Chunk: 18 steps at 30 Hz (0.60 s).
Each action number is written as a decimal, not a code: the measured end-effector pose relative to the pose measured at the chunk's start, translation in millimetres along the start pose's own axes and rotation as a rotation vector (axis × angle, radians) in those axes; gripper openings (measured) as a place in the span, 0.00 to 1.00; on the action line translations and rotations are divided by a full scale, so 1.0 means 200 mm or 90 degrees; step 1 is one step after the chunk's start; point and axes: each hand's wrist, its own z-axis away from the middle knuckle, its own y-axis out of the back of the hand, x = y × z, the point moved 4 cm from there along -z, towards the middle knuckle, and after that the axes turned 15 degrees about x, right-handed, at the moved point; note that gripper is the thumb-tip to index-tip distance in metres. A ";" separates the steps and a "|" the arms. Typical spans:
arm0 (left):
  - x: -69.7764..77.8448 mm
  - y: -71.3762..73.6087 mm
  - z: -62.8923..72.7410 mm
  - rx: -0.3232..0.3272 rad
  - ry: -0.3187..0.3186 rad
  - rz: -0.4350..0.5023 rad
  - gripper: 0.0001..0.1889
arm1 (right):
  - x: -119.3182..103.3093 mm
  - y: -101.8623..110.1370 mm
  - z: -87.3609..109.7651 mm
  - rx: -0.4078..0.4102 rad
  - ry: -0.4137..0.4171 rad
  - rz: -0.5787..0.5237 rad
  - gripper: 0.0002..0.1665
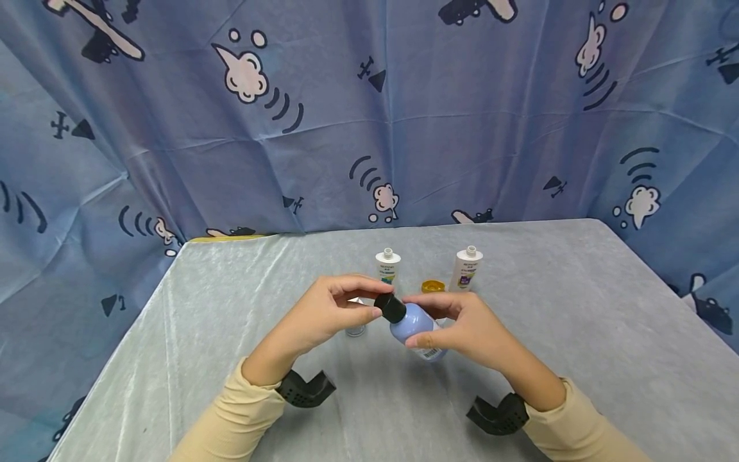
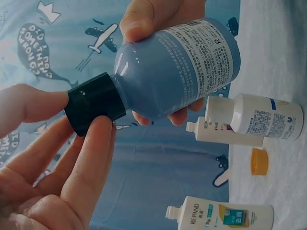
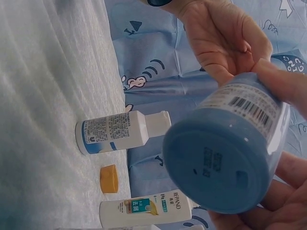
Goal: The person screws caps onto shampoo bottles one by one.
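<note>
- While right hand (image 1: 472, 328) grips glossy blue plastic bottle (image 1: 411, 323), tilted above grey cloth-covered table (image 1: 577, 321), left hand (image 1: 323, 311) pinches its black cylindrical cap (image 1: 390, 308).
- Beyond: two white screw-neck bottles (image 1: 467, 266), yellow round cap (image 1: 433, 286).

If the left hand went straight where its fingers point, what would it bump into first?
The black cap, which the left hand is pinching. Just past it would probably come the blue bottle or the right hand; which is nearer is hard to tell.

Left grip (image 1: 326, 309) in a fingertip pinch, right grip (image 1: 470, 326) in a wider clasp
</note>
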 end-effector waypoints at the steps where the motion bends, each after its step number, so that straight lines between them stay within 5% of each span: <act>1: 0.00 0.00 0.00 -0.005 -0.001 0.002 0.21 | 0.00 0.00 0.00 0.000 0.000 -0.001 0.32; 5: 0.00 0.01 0.00 0.003 0.013 0.017 0.23 | 0.00 0.00 0.00 0.000 0.006 -0.013 0.31; 12: -0.02 0.02 -0.01 0.078 0.029 -0.013 0.18 | 0.00 0.00 0.00 0.001 0.015 -0.017 0.31; 18: -0.02 0.01 -0.01 0.077 0.030 -0.029 0.16 | 0.00 0.00 0.00 0.000 0.013 -0.021 0.31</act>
